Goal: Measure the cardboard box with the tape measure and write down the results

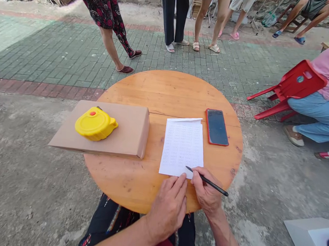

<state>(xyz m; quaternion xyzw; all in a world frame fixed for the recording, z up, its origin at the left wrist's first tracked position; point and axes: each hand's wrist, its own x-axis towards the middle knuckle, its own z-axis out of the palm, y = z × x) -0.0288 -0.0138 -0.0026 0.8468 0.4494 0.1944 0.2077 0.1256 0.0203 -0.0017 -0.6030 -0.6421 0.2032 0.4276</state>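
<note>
A white sheet of paper [183, 146] with rows of small, faint characters lies on the round wooden table [172, 90]. Its top edge is folded over. My right hand [207, 192] grips a black pen [212, 184], the tip over the lower part of the sheet. Stretched fingers of my left hand [171, 201] rest at the bottom edge of the paper, with nothing held in them. Right of the sheet is a phone [217, 127] with a red rim and a dark screen.
At the table's left, a cardboard box [127, 132] overhangs the edge, bearing a yellow plastic case [94, 124] with a red button. A person sits on a red plastic chair [297, 83] to the right. Several people's legs show beyond the table. A white box [299, 235] is at lower right.
</note>
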